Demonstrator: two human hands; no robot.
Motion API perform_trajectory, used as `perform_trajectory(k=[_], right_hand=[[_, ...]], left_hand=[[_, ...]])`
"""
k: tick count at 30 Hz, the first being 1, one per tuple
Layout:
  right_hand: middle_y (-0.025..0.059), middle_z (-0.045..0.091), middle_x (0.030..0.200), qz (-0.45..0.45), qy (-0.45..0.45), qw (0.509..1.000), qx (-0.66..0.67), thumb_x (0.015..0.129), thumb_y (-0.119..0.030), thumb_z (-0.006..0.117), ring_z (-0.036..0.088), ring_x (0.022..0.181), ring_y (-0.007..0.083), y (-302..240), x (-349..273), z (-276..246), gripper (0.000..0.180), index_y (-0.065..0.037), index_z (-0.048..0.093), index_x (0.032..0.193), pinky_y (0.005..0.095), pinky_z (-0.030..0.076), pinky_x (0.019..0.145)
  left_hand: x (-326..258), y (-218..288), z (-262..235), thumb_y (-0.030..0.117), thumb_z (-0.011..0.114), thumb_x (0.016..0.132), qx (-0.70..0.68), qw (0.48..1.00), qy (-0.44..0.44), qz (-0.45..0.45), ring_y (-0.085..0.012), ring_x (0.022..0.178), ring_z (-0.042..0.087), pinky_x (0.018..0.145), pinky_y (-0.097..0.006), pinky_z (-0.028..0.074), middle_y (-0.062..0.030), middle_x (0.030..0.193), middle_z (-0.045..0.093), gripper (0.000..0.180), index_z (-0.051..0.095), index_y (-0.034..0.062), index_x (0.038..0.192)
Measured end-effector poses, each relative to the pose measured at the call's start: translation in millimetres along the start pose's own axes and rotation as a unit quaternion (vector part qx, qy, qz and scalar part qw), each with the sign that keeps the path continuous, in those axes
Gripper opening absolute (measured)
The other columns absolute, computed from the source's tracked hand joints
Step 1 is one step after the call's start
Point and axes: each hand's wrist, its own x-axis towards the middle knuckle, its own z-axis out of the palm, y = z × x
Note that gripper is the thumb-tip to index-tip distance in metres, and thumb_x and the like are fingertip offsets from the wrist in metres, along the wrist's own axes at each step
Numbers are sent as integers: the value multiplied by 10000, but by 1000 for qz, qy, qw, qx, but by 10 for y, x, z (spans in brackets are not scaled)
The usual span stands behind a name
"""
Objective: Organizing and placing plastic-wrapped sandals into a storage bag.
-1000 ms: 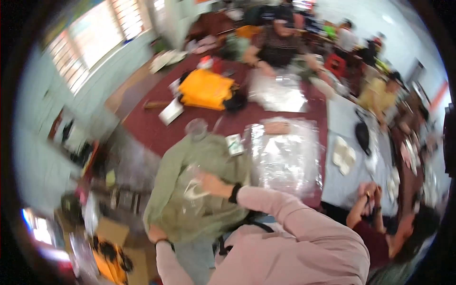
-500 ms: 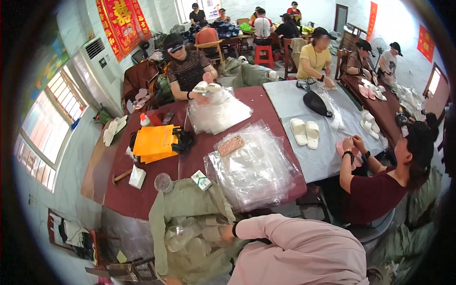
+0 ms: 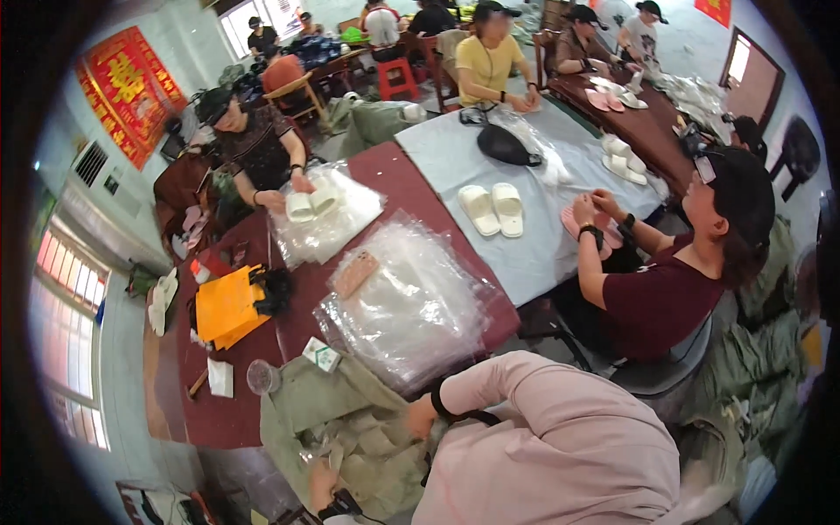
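Note:
A grey-green woven sack (image 3: 306, 402) leans, mouth open, against the near edge of the table. Its mouth shows crumpled folds and pale shapes that I cannot make out clearly. My right hand (image 3: 423, 417), at the end of a pink sleeve with a black wristband, is at the sack's right side, its fingers blurred and partly hidden. At the sack's lower left edge, my left hand (image 3: 323, 483) has its fingers curled on the cloth. A small clear glint lies by its fingertips.
Clear plastic bags (image 3: 411, 297) and a phone (image 3: 357, 275) lie on the dark red table (image 3: 385, 179). Nearby are an orange bag (image 3: 229, 306), clear cup (image 3: 262, 376), small box (image 3: 321, 354) and hammer (image 3: 198, 383). A co-worker (image 3: 665, 271) sits at right by white slippers (image 3: 492, 210).
The view has swung right, so the room sits further left. My left hand has come up into view at the sack's edge. Clear-wrapped shapes in the sack's mouth are now mostly covered by folds.

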Motion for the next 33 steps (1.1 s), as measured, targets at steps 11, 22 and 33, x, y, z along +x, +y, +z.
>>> perform_trajectory(k=[11, 22, 33], right_hand=[[173, 570, 1089, 352, 545, 719, 251, 824, -241, 531, 533, 1017, 340, 1881, -2884, -77, 345, -91, 569, 1132, 413, 420, 867], [276, 545, 1075, 539, 537, 600, 249, 749, -249, 604, 516, 1006, 418, 3237, -3911, 330, 480, -125, 542, 1208, 449, 432, 863], [279, 271, 1372, 617, 435, 592, 282, 720, -472, 622, 243, 1282, 436, 3792, -3933, 276, 656, -245, 451, 1311, 493, 207, 1052]], left_hand=[[793, 2492, 1126, 302, 597, 795, 54, 941, -14, 333, -379, 1107, 465, 922, -444, 390, -230, 1198, 495, 517, 462, 90, 1247], [1231, 3039, 1748, 357, 610, 788, 173, 944, 17, 279, -449, 1193, 366, 962, -499, 349, -267, 1357, 307, 521, 474, 186, 1262], [1226, 3089, 1699, 321, 594, 790, 149, 941, 71, 295, -430, 1125, 426, 911, -493, 388, -251, 1277, 400, 549, 429, 117, 1272]])
